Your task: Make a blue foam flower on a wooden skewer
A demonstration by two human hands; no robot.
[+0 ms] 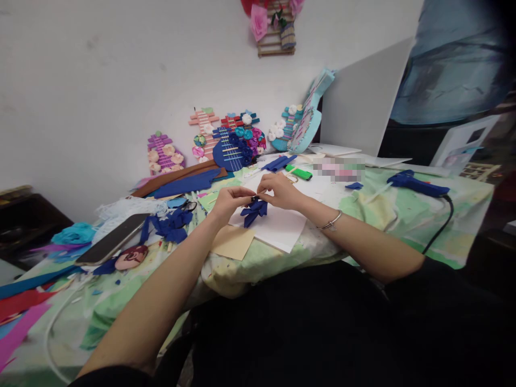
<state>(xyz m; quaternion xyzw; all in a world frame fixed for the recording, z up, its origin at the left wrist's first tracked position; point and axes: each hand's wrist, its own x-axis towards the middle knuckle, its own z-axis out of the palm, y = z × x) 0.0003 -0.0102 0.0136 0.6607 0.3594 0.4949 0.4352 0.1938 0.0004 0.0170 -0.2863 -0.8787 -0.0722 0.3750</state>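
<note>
Left hand (236, 201) and right hand (281, 191) pinch one blue bundle (255, 213); one phone (113, 239) is left of it, one glue gun (419, 185) right.

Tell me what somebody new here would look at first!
Probably the colorful lute-shaped crafts standing at the back of the table, by the white wall. Next, the dark-blue strips bunched at the fingertips of the left hand and right hand, above white paper. Then perhaps the blue glue gun lying on the table's right side.
</note>
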